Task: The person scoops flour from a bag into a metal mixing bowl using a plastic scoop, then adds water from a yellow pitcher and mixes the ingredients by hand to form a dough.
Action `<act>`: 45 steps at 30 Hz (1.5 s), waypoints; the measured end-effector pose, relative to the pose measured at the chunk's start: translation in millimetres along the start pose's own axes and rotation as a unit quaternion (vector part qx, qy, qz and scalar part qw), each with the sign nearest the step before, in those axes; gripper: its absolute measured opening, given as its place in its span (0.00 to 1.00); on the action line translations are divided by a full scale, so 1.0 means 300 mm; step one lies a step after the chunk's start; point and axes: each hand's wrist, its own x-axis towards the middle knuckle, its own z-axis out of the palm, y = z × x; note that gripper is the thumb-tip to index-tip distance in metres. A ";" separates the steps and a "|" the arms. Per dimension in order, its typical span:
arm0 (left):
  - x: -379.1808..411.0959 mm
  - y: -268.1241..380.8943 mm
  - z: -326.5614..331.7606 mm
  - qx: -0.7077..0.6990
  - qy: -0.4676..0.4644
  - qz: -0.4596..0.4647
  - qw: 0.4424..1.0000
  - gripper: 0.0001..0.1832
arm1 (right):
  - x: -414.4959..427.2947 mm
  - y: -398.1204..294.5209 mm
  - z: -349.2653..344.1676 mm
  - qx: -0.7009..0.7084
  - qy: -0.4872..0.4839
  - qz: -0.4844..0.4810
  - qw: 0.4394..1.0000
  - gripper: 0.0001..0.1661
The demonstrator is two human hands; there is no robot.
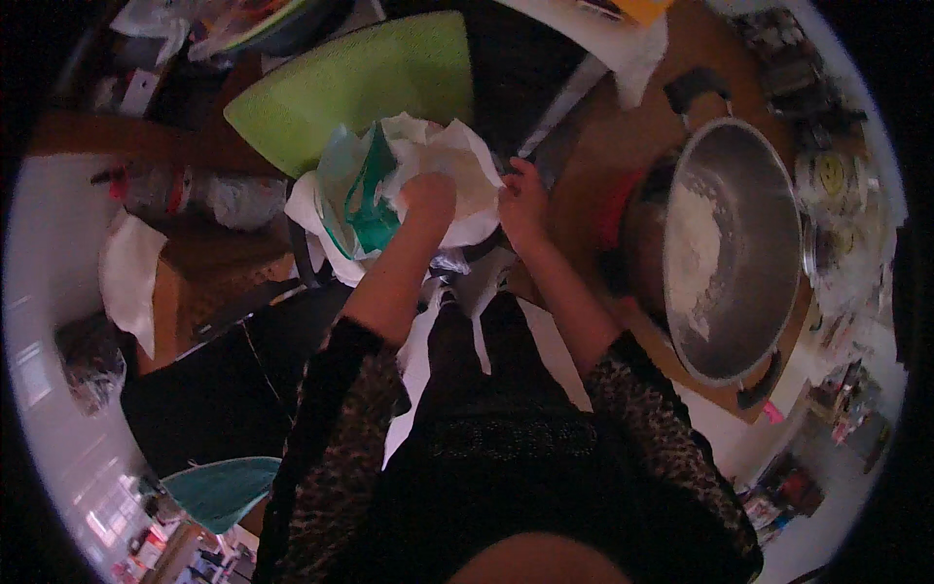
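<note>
An opened white bag (pixel 467 219) of pale powder, which looks like flour, stands in front of me with its rim spread. My left hand (pixel 429 197) reaches down inside it, fingers hidden, so what it may hold does not show. At the bag's right edge is my right hand (pixel 522 197), its fingers bent at the rim. Green and white plastic (pixel 372 197) bunches along the bag's left side. To the right, a large metal pot (pixel 755 248) with two dark handles holds a heap of similar pale powder (pixel 693 255).
Behind the bag is a light green panel (pixel 372 87). The pot rests on a brown wooden surface (pixel 584 182). At the left are a cardboard box (pixel 219 277) and a dark flat surface (pixel 219 387). Jars (pixel 832 175) stand beyond the pot.
</note>
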 end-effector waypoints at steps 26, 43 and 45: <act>0.012 -0.099 0.183 -0.203 -0.048 0.190 0.959 0.14 | 0.019 0.022 -0.019 0.001 -0.017 0.037 0.999 0.27; -0.330 -0.273 -0.074 -0.432 -0.070 0.012 0.899 0.15 | 0.022 0.049 -0.006 -0.031 0.003 -0.009 0.999 0.26; -0.368 -0.295 -0.118 -0.455 -0.085 -0.027 0.886 0.15 | 0.025 0.071 -0.006 -0.047 0.004 -0.018 0.999 0.26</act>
